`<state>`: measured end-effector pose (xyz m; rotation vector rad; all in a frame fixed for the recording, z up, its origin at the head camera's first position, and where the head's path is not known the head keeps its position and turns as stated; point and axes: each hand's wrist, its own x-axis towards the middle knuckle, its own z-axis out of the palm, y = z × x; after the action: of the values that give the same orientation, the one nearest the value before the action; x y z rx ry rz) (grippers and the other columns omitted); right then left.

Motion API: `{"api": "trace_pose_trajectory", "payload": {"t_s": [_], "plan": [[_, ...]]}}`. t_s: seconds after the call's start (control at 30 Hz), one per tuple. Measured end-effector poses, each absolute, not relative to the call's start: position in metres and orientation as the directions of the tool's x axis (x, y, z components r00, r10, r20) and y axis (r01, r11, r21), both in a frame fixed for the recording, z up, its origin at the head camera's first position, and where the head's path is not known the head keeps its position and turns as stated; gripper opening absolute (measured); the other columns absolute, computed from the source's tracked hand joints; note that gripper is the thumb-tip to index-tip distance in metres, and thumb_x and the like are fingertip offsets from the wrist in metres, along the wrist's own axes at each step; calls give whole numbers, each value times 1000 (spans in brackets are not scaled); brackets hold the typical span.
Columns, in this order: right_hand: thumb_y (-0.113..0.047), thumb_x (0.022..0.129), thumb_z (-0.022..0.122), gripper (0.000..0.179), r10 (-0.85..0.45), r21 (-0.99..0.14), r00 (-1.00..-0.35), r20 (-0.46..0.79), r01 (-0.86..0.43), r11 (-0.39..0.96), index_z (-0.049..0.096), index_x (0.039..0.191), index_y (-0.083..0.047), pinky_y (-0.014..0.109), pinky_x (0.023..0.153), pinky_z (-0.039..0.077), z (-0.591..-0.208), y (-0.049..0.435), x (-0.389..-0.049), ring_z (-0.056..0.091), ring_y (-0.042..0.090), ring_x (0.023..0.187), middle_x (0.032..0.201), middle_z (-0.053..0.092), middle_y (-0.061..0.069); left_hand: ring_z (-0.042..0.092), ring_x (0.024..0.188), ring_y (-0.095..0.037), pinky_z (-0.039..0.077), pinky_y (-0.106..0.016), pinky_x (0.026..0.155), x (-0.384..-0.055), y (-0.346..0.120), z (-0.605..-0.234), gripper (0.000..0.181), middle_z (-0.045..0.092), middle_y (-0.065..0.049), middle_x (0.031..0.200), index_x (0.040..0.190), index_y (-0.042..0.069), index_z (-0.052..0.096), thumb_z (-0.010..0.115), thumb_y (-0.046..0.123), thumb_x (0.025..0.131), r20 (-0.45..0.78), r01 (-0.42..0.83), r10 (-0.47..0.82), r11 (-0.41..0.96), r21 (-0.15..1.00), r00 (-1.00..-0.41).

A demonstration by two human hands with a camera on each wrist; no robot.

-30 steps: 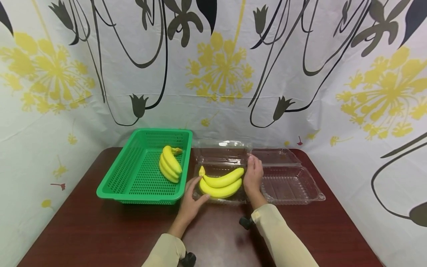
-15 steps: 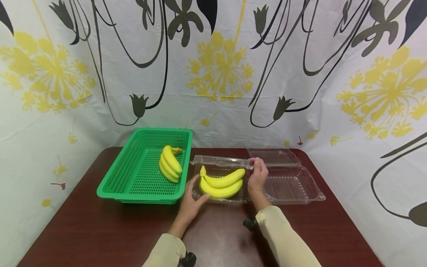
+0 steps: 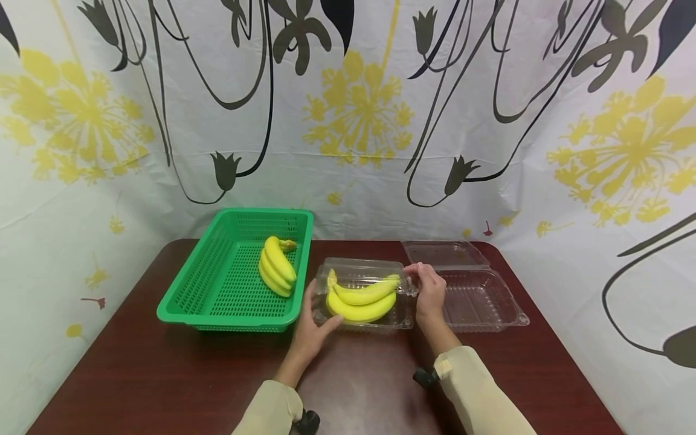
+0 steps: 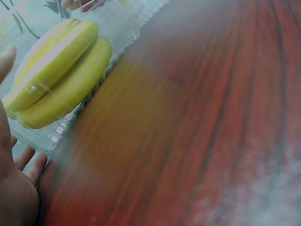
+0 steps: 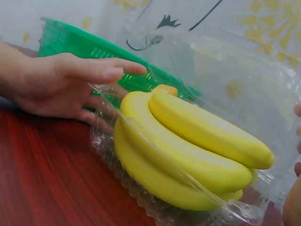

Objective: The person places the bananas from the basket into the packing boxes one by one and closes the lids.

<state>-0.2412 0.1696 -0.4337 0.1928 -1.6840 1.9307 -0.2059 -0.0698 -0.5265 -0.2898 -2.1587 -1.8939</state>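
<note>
A bunch of yellow bananas lies in a clear plastic clamshell container at the middle of the table. Its hinged lid leans over the bananas, half lowered; the right wrist view shows it still tilted up behind them. My right hand holds the lid's right edge between thumb and fingers, most of that hand being outside the right wrist view. At the container's left side rests my left hand, fingers straight along the wall and thumb spread toward the near edge.
Left of the container stands a green plastic basket with another banana bunch inside. On the right a second clear clamshell lies with its lid folded back. A patterned cloth hangs behind the dark red table.
My right hand has swung the lid from upright at the back toward me, over the bananas, and moved slightly right and nearer. The left hand has stayed at the container's left side.
</note>
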Motion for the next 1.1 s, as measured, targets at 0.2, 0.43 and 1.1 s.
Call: {"api": "trace_pose_trajectory", "payload": {"t_s": [0.2,0.43,1.1], "plan": [[7,91,59,16,215,-859,-833,509,-480,177,67,83,18,16,66,45,-431,173,-227,57,13,77,90,64,30,31,134,-39,31,-59,102,-199,-72,-514,96,23,-20,156,157,15,7,71,8,86,322,320,-2,99,942,-947],[7,86,67,9,163,-863,-866,472,-417,284,70,94,10,13,76,46,-452,180,-228,61,27,95,104,66,21,29,135,-43,29,-61,103,-197,-73,-510,77,23,-27,153,157,10,8,53,6,94,381,383,42,44,923,-924],[-2,95,56,32,210,-835,-894,396,-256,487,60,127,3,49,97,44,-481,173,-219,54,33,120,131,58,19,28,139,-27,24,-57,108,-207,-74,-522,52,37,-4,151,148,23,42,44,10,97,304,299,-13,150,943,-953]]}}
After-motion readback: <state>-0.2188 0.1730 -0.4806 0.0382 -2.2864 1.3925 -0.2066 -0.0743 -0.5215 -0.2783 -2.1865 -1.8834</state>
